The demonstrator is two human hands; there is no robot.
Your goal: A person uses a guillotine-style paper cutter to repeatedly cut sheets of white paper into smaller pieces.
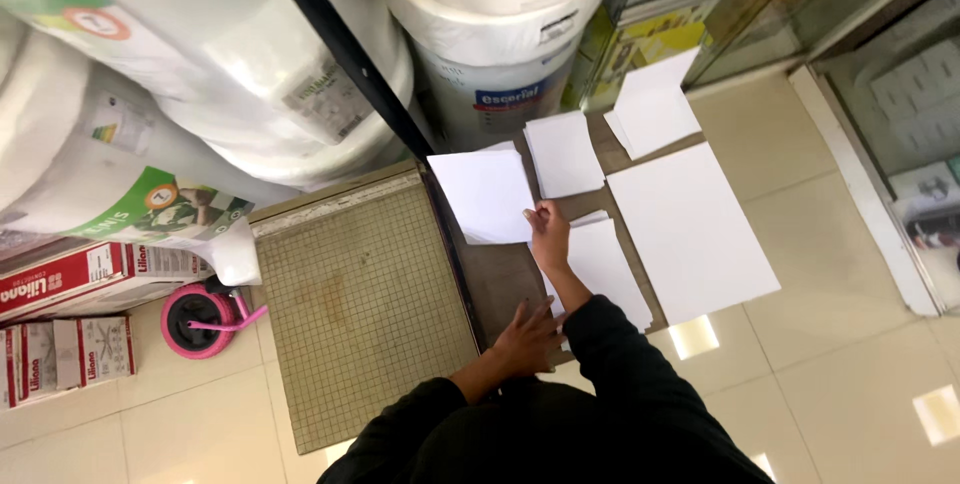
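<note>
The right hand (549, 231) reaches forward and rests its fingertips on the lower right edge of a white cut sheet (487, 194). Whether it pinches the edge or merely presses on it cannot be told. The sheet lies flat on the brown table (505, 279), just right of the trimmer's black blade arm (345, 49), which stands raised and angles up and away, probably so paper can slide off the cutting edge freely. The left hand (528, 336) is spread flat, fingers loosely open, on the near table edge beside the trimmer (360, 304); it holds nothing and looks to be there for support.

The sheet is plain, unmarked, roughly square with clean straight edges, and smaller than the large sheet (690, 234) to the right. Other white pieces lie around it: one (564, 152) just behind, one (652, 109) further back overhanging the table, and one (605, 269) under the right forearm. They are laid out separately, mostly not overlapping, as if sorted by size.

The trimmer's gridded board is bare. White buckets (490, 34) stand behind it, with red-and-white boxes (70, 319) and a pink tape roll (200, 319) on the tiled floor (850, 364).
</note>
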